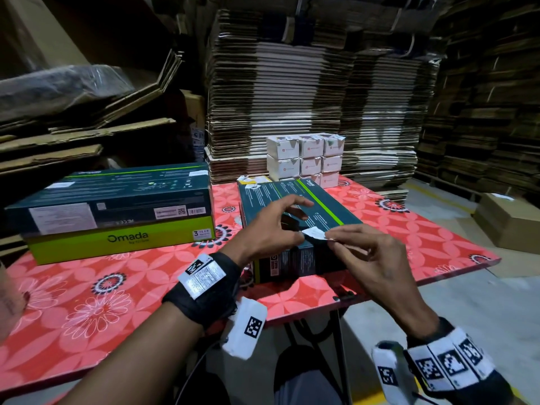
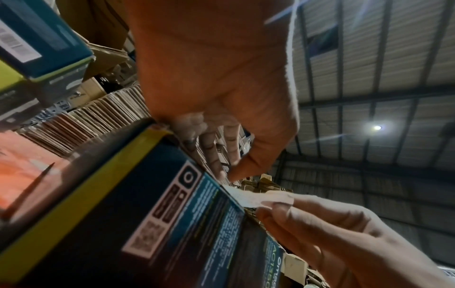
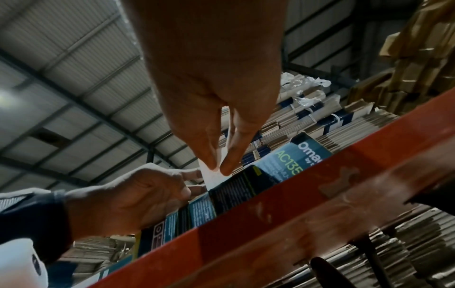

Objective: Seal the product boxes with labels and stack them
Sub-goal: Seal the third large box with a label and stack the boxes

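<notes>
Product box (image 1: 295, 217) – glossy card; left hand (image 1: 271, 229) and right hand (image 1: 371, 252) pinch paper label (image 1: 314, 232).

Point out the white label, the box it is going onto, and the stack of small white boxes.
label (image 1: 314, 232), head view, middle of the paper.
dark box (image 1: 330, 213), head view, top face.
small white boxes (image 1: 311, 159), head view, front of the middle column.

- The label (image 1: 314, 232) is half covered by both hands' fingertips — its print is too small to read.
- The teal box (image 1: 298, 217) has its near end hidden behind the left hand (image 1: 271, 229).
- The surface (image 1: 87, 302) is cut off at the left edge.
</notes>
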